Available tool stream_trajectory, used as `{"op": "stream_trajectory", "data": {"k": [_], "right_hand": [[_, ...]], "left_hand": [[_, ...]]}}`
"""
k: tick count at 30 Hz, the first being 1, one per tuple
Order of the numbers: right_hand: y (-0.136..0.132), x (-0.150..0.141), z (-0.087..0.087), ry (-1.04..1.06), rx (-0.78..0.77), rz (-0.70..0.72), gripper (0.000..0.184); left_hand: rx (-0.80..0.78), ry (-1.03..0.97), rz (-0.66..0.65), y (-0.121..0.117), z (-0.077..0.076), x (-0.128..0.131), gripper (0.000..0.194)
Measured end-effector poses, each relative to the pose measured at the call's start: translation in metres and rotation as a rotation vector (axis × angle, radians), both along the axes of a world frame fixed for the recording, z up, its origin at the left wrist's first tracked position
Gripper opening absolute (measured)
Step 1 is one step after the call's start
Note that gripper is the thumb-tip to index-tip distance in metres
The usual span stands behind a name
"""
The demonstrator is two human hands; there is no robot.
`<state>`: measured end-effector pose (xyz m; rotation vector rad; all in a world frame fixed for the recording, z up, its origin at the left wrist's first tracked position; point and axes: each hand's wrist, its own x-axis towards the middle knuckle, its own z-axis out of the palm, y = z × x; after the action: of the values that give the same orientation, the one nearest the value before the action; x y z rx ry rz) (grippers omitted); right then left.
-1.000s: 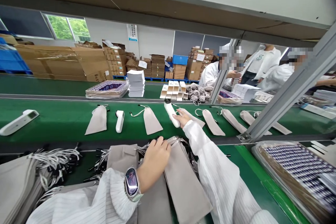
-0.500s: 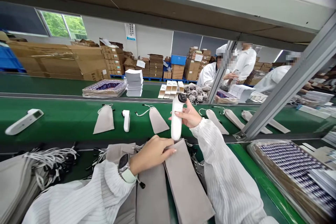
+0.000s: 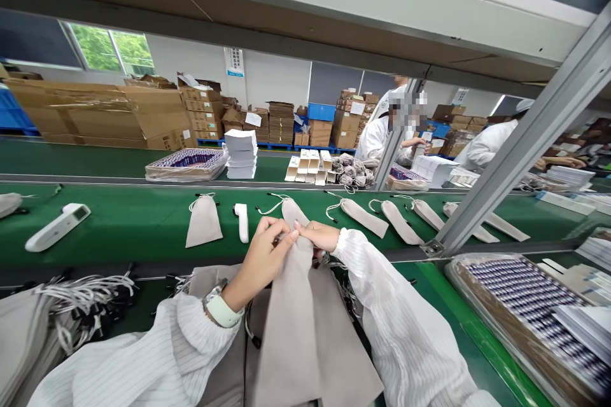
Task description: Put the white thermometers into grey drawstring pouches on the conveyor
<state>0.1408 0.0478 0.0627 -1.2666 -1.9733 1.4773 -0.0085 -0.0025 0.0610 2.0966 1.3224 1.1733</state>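
My left hand (image 3: 267,248) pinches the top of a grey drawstring pouch (image 3: 291,331) from the left. My right hand (image 3: 321,235) has its thumb and fingers closed on the same top edge from the right. The pouch hangs towards me over a stack of similar pouches (image 3: 341,343). Whether anything is inside it is hidden. Beyond my hands, a pouch with a white cord (image 3: 292,208) lies on the green belt, partly covered. To its left are a white handheld thermometer (image 3: 242,224) and a flat pouch (image 3: 204,221).
Another thermometer (image 3: 57,227) lies farther left on the belt; several pouches (image 3: 365,217) lie to the right. Corded pouches (image 3: 23,331) are piled at near left. A wrapped tray (image 3: 520,305) stands at right, beside a slanted metal post (image 3: 520,121). Co-workers (image 3: 375,140) are across the line.
The white thermometer that my right hand held upright is now out of sight. Both hands have come together on a pouch top. Things on the belt appear shifted slightly right.
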Motion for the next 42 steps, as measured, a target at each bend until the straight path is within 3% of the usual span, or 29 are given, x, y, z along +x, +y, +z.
{"op": "stream_trajectory", "data": {"k": [2,4,6,8,10,12,13,15,17,18,19,21,25,27,29,31,33,36,38,40,42], "right_hand": [[-0.002,0.004,0.006,-0.017,0.287,-0.17,0.062],[-0.001,0.015,0.011,-0.022,0.682,-0.381,0.053],[0.004,0.031,0.012,-0.073,0.998,-0.576,0.048],[0.011,0.047,0.01,-0.097,1.118,-0.731,0.048],[0.017,0.055,0.01,-0.061,1.074,-0.835,0.047],[0.014,0.051,0.013,0.041,0.861,-0.738,0.046],[0.009,0.044,0.014,0.109,0.706,-0.577,0.046],[-0.007,0.021,0.015,0.239,0.39,-0.087,0.043],[-0.024,-0.006,0.013,0.334,0.205,0.386,0.037],[-0.031,-0.018,0.012,0.377,0.193,0.493,0.032],[-0.034,-0.026,0.01,0.416,0.226,0.501,0.028],[-0.031,-0.027,0.01,0.472,0.385,0.27,0.025],[0.004,0.029,0.023,0.432,0.693,-0.634,0.027],[0.02,0.07,0.03,0.253,0.71,-1.075,0.026],[0.03,0.104,0.032,-0.049,0.722,-1.294,0.027],[0.034,0.125,0.027,-0.373,0.678,-1.298,0.032],[0.037,0.132,0.015,-0.584,0.578,-1.2,0.043],[0.042,0.127,-0.012,-0.7,0.421,-1.066,0.055],[0.044,0.123,-0.028,-0.755,0.355,-1.015,0.055],[0.045,0.12,-0.037,-0.802,0.341,-0.999,0.052],[0.046,0.116,-0.038,-0.819,0.377,-1.005,0.054]], "left_hand": [[-0.093,0.057,0.042,0.003,0.005,-0.008,0.025],[-0.26,0.142,-0.005,-0.001,0.018,-0.017,0.03],[-0.425,0.226,-0.181,-0.012,0.035,-0.023,0.037],[-0.47,0.231,-0.366,-0.03,0.054,-0.024,0.041],[-0.469,0.136,-0.4,-0.047,0.067,-0.021,0.04],[-0.469,0.025,-0.393,-0.059,0.072,-0.018,0.039],[-0.447,-0.014,-0.389,-0.061,0.072,-0.016,0.037],[-0.343,-0.049,-0.373,-0.06,0.069,-0.014,0.032],[-0.238,-0.029,-0.344,-0.054,0.064,-0.011,0.031],[-0.199,-0.011,-0.329,-0.05,0.061,-0.01,0.031],[-0.154,0.009,-0.306,-0.046,0.057,-0.008,0.032],[-0.022,0.066,-0.235,-0.042,0.048,-0.003,0.031],[0.241,0.324,-0.125,-0.048,0.012,0.015,0.033],[0.259,0.51,-0.287,-0.053,-0.01,0.024,0.035],[0.231,0.621,-0.469,-0.058,-0.028,0.029,0.033],[0.164,0.662,-0.544,-0.061,-0.035,0.03,0.029],[0.084,0.675,-0.558,-0.064,-0.031,0.028,0.028],[0.015,0.695,-0.63,-0.067,-0.018,0.023,0.032],[-0.002,0.698,-0.664,-0.066,-0.013,0.024,0.024],[0.033,0.662,-0.589,-0.061,-0.016,0.026,0.02],[0.107,0.61,-0.389,-0.051,-0.025,0.029,0.022]]}}
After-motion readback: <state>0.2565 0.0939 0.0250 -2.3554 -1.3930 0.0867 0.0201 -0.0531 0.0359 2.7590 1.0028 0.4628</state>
